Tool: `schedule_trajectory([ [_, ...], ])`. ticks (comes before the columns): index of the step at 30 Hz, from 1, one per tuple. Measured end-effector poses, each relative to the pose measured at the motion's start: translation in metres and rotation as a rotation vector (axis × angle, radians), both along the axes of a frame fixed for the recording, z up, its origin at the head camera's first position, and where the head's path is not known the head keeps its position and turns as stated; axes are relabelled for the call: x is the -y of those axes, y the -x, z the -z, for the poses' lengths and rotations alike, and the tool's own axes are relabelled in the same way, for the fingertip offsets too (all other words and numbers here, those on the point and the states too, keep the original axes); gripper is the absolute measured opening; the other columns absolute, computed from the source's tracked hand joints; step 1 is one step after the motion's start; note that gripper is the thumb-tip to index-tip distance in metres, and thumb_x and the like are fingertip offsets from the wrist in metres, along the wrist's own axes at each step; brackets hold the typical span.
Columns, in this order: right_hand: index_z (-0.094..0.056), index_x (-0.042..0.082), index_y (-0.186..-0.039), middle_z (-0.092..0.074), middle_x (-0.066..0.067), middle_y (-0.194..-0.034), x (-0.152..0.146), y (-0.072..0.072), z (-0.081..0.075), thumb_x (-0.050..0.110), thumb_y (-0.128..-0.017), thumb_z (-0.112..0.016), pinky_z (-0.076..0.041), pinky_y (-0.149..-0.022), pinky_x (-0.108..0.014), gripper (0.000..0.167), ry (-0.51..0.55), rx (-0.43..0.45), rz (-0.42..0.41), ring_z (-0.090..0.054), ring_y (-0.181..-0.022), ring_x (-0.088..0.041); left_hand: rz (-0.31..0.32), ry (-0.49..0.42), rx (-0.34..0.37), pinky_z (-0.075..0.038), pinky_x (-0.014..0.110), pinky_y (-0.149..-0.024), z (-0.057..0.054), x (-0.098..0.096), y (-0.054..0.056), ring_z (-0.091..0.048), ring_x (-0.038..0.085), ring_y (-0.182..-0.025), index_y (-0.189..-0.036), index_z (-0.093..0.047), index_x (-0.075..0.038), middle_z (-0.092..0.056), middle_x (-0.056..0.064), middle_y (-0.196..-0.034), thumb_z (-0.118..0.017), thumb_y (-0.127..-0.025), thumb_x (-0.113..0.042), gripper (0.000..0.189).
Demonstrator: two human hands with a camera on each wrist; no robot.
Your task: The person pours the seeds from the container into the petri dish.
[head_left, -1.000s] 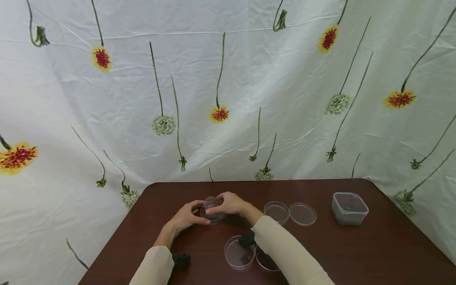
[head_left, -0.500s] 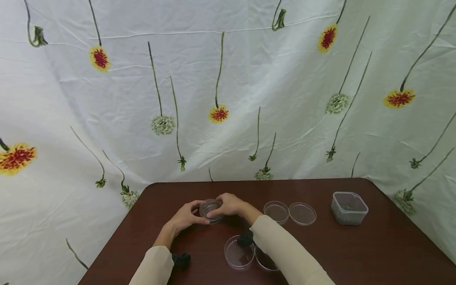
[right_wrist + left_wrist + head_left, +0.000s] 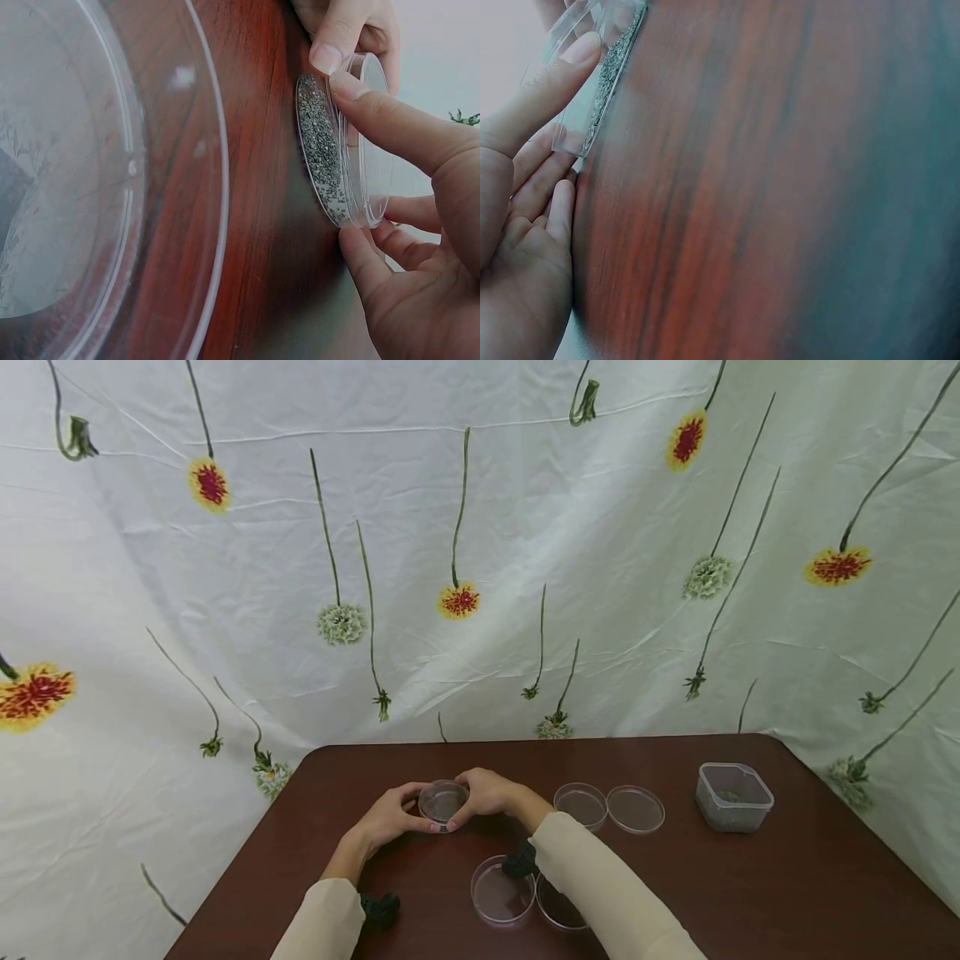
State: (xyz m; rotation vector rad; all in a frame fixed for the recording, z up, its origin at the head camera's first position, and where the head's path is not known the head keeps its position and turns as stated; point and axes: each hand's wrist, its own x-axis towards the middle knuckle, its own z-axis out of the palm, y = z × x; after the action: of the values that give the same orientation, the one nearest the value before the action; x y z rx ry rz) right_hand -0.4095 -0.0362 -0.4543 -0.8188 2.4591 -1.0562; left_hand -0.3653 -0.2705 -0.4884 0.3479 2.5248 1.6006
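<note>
From where I stand, everything is best placed by the dish [image 3: 342, 161], which is at the far left part of the table [image 3: 825, 893], between the two hands, with dark grains [image 3: 319, 142] along its floor. I can't quite tell whether its base touches the wood. A clear lid [image 3: 377, 176] lies on top.

The left hand [image 3: 392, 817] curves round the dish's left side, thumb on the near edge and fingers behind, pinching it, I'd say to keep it from sliding or tipping the grains. The right hand [image 3: 486, 794] matches it on the right side, thumb at the near edge and fingers round the far side, gripping the lid, perhaps to keep it square over the rim. The two thumbs nearly meet.

Right of the dish, a round [image 3: 581, 806] and a second round [image 3: 635, 810] sit side by side. A third round [image 3: 503, 891] and a fourth round [image 3: 558, 906] lie nearer the person, the last partly under the right sleeve [image 3: 611, 885]. Set out in pairs like that, they look kept within easy reach. The tub [image 3: 734, 797] stands well to the right.

A second ago the lid was tipped up above the dish; now it is level. The right thumb, which crossed the lid, has moved to its near edge. The left hand has hardly shifted.
</note>
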Motion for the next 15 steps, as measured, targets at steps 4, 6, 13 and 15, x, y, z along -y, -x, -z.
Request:
schedule_trajectory([
  [4, -0.053, -0.004, -0.145, -0.063, -0.012, -0.133, 0.0002, -0.0005, 0.0005, 0.023, -0.078, -0.094, -0.051, -0.094, -0.036, 0.083, -0.007, -0.013, -0.004, -0.062, -0.113, -0.024, -0.008, -0.005, 0.008, -0.047, 0.051, -0.106, 0.0004, -0.0001, -0.0006, -0.042, 0.045, -0.142, -0.147, -0.053, -0.001, -0.046, 0.023, -0.152, -0.091, -0.081, -0.015, 0.077],
  [6, -0.053, -0.004, -0.145, -0.063, -0.012, -0.133, 0.0001, -0.0008, 0.0005, 0.024, -0.078, -0.094, -0.051, -0.095, -0.036, 0.084, -0.011, -0.020, -0.003, -0.062, -0.113, -0.024, -0.009, -0.006, 0.011, -0.047, 0.051, -0.106, 0.0003, 0.0000, -0.0007, -0.042, 0.045, -0.142, -0.147, -0.053, 0.000, -0.046, 0.023, -0.152, -0.091, -0.081, -0.015, 0.077],
  [13, -0.056, -0.003, -0.142, -0.066, -0.009, -0.124, 0.0012, -0.0016, -0.0005, 0.025, -0.077, -0.095, -0.052, -0.089, -0.033, 0.081, -0.022, -0.043, -0.007, -0.061, -0.100, -0.016, 0.004, 0.000, 0.009, -0.047, 0.050, -0.106, -0.0007, 0.0007, -0.0009, -0.041, 0.046, -0.142, -0.147, -0.052, 0.001, -0.045, 0.025, -0.152, -0.091, -0.081, -0.015, 0.078],
  [15, -0.057, -0.004, -0.140, -0.067, -0.009, -0.121, 0.0015, -0.0016, -0.0010, 0.025, -0.077, -0.095, -0.052, -0.087, -0.032, 0.079, -0.026, -0.049, -0.008, -0.061, -0.097, -0.015, 0.008, 0.002, 0.007, -0.046, 0.050, -0.107, -0.0006, 0.0008, -0.0004, -0.041, 0.046, -0.142, -0.147, -0.052, 0.002, -0.045, 0.025, -0.152, -0.092, -0.081, -0.015, 0.078],
])
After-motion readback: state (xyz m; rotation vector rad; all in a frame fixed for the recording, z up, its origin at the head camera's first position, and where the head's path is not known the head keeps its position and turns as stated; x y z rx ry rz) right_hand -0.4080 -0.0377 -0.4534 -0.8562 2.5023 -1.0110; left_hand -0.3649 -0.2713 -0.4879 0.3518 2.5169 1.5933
